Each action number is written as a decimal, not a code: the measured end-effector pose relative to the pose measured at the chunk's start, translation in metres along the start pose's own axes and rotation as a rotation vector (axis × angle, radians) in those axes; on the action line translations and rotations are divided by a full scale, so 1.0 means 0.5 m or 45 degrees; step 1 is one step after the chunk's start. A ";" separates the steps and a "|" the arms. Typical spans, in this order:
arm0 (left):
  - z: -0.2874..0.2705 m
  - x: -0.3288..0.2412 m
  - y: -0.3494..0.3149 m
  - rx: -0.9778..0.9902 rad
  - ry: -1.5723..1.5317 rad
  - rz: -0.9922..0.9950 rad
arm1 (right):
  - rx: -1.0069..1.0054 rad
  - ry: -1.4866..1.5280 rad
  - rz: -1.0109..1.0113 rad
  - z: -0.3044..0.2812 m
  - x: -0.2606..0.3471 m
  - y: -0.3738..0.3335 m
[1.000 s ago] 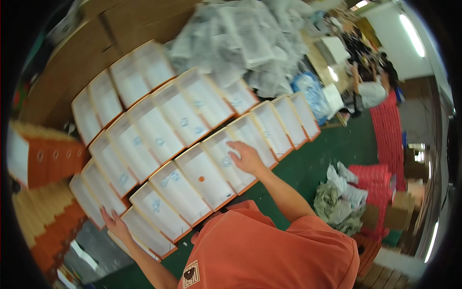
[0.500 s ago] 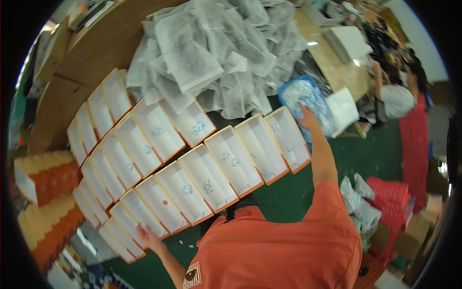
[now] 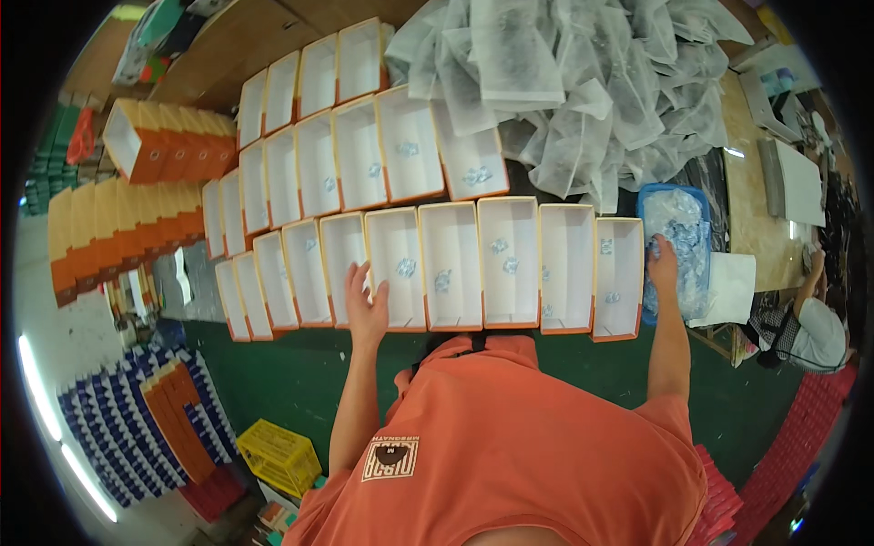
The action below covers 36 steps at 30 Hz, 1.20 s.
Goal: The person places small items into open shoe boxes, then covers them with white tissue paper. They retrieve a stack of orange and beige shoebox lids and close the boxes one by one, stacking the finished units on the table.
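Clear-blue packets (image 3: 683, 238) lie heaped in one blue tub (image 3: 672, 188), just right of the front row of open boxes (image 3: 451, 232). The right grip (image 3: 663, 269) reaches over the left side of the tub, its fingers at the heap; whether they are apart or pinched on a packet I cannot tell. The left grip (image 3: 367, 305) is well spread, thumb and fingers apart with nothing visible between them, over the fifth box from the left in the front row; contact with that box is unclear.

White-lined boxes with orange sides number about twenty-two: ten in the front row, eight in the middle and four at the back. The five rightmost front boxes all have packets inside: two spots of them in each of the three rightmost, one in each of the next two. The four rightmost middle boxes show one cluster apiece. Behind spreads a pile of translucent bags (image 3: 519, 55), too overlapped to count. One yellow crate (image 3: 278, 458) stands at the lower left, and one co-worker (image 3: 819, 337) is at the far right.
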<state>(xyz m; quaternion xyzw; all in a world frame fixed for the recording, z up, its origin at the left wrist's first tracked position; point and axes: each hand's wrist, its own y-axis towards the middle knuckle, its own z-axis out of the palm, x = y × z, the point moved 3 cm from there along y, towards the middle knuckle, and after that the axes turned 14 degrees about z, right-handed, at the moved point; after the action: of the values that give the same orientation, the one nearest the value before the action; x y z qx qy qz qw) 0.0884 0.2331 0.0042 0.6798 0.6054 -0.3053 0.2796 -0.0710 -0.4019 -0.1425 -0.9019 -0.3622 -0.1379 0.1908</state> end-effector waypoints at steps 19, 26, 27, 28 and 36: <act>0.108 -0.250 -0.091 0.320 -1.210 -0.110 | 0.730 1.911 0.352 -0.057 0.426 -0.268; 0.004 -0.211 -0.055 -0.097 -2.257 -0.290 | 0.114 0.729 -0.847 0.037 0.945 -0.597; -0.042 -0.190 -0.056 -0.131 -2.403 -0.284 | 0.037 0.697 -0.903 0.050 0.984 -0.622; -0.061 -0.146 -0.061 -0.170 -2.466 -0.323 | -0.040 0.667 -0.959 0.066 1.021 -0.648; -0.231 0.172 -0.084 -0.406 -2.294 -0.619 | 0.589 1.183 -0.166 0.359 1.208 -0.765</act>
<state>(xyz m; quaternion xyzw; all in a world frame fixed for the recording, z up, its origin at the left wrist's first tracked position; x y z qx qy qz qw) 0.0624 0.3806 0.0149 -0.0029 0.3214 -0.6788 0.6602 0.1013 0.2952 0.0249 -0.6553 -0.3159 -0.4515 0.5167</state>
